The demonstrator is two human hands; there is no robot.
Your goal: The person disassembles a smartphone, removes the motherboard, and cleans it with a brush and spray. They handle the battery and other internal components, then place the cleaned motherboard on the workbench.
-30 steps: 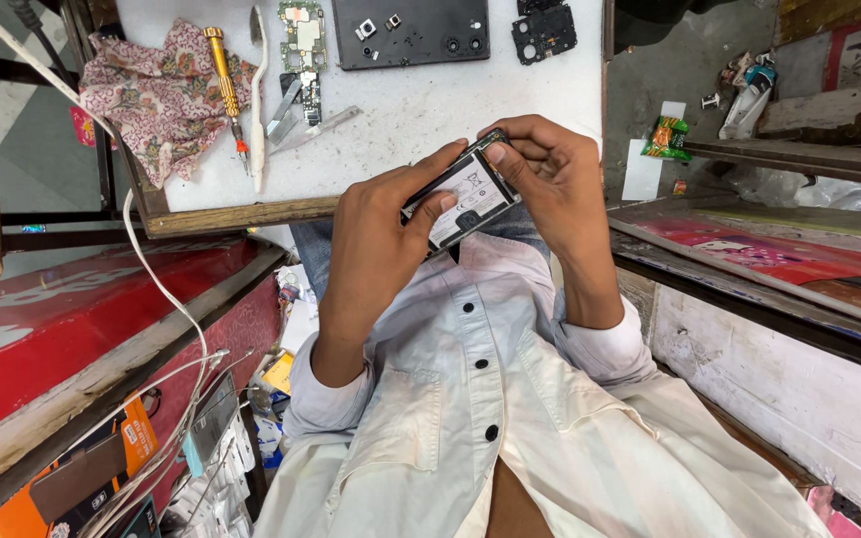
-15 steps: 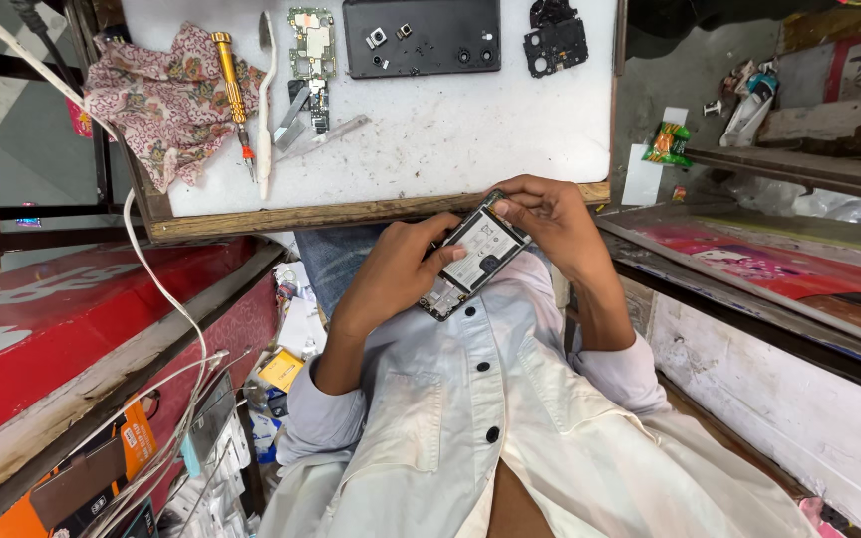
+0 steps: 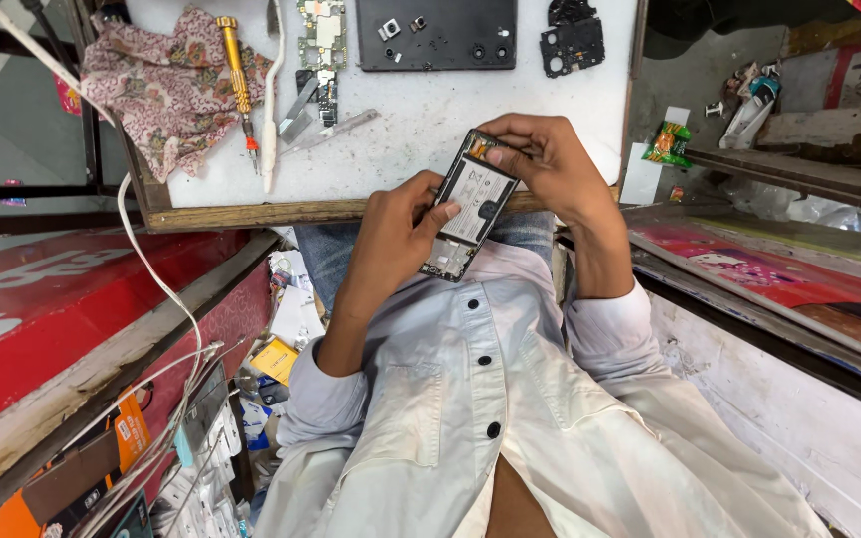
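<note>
Phone (image 3: 470,204), back cover off, sits at frame centre above the counter (image 3: 421,149) edge, long axis tilted upper right to lower left. Left hand (image 3: 396,234) fingers clamp its lower end; right hand (image 3: 540,164) fingers pinch the upper end.

A phone repair stall: beyond the hands, a white worktop (image 3: 430,130) carries a screwdriver (image 3: 234,70), circuit board (image 3: 321,40), tweezers (image 3: 301,105) and black phone cover (image 3: 440,35).
</note>
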